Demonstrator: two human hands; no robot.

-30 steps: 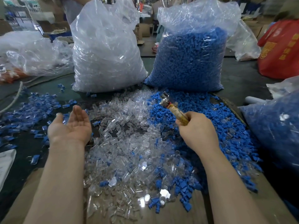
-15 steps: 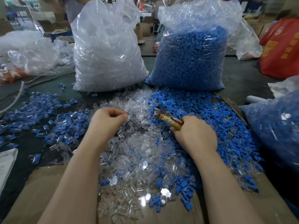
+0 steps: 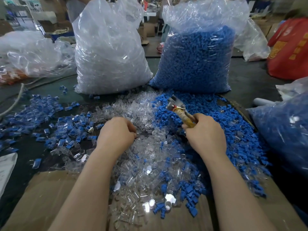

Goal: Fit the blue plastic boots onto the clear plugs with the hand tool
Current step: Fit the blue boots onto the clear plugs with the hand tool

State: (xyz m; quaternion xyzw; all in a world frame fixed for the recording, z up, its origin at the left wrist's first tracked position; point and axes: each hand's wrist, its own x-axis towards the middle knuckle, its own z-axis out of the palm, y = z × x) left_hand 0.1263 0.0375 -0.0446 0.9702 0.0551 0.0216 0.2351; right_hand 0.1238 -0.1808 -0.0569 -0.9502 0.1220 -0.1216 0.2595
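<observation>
A heap of clear plugs covers the middle of the table, and loose blue boots are piled to its right. My left hand is knuckles up in the clear heap, its curled fingers pinching a clear plug at their tips. My right hand grips the yellow handles of the hand tool. The tool's metal head points up and away over the near edge of the blue boots. Nothing shows in the tool's jaws.
Two big bags stand behind the heaps, clear plugs on the left and blue boots on the right. Another blue-filled bag crowds the right edge. Blue-and-clear pieces lie scattered left. Cardboard lies under my forearms.
My left hand, palm up and open off to the left a second ago, has turned over, moved right into the clear plugs and curled. My right hand with the tool dipped, then lifted slightly.
</observation>
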